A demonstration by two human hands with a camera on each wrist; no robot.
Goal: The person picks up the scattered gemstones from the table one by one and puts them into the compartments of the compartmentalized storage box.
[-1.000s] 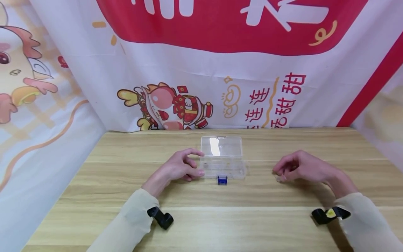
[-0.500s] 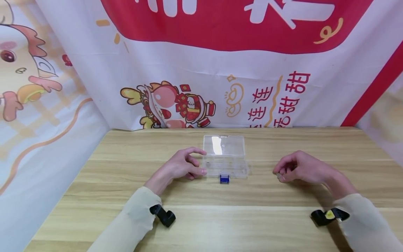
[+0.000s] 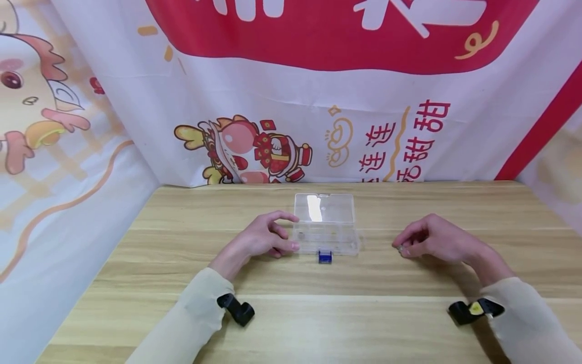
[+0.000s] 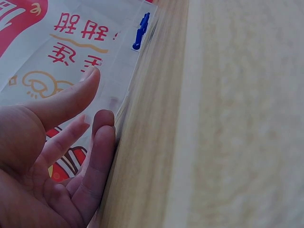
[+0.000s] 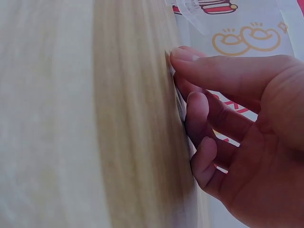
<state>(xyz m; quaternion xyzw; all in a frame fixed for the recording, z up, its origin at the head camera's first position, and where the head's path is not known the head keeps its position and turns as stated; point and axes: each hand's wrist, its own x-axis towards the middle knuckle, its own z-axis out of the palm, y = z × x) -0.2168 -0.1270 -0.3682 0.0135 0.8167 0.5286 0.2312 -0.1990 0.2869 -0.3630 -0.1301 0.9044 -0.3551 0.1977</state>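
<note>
A clear plastic compartment box [image 3: 325, 237] lies on the table with its lid [image 3: 334, 208] swung back and its blue latch [image 3: 325, 257] hanging at the front. My left hand [image 3: 261, 236] is at the box's left side, thumb and index finger spread and touching it near the front and back. In the left wrist view, the other fingers of that hand are loosely bent beside the box wall. To the right of the box, my right hand [image 3: 434, 240] pinches a small shiny piece [image 3: 400, 248] between thumb and index finger, close to the table. Its kind is too small to tell.
The wood-grain table [image 3: 318, 323] meets a printed cloth backdrop [image 3: 182, 91] at the back and sides. A few tiny specks show in the box's compartments. Each wrist wears a black camera mount, the left one [image 3: 236, 309] and the right one [image 3: 475, 311].
The head view has shifted slightly. My right hand has stayed low over the same spot, its fingertips turning the small piece a little. The left hand remains at the box.
</note>
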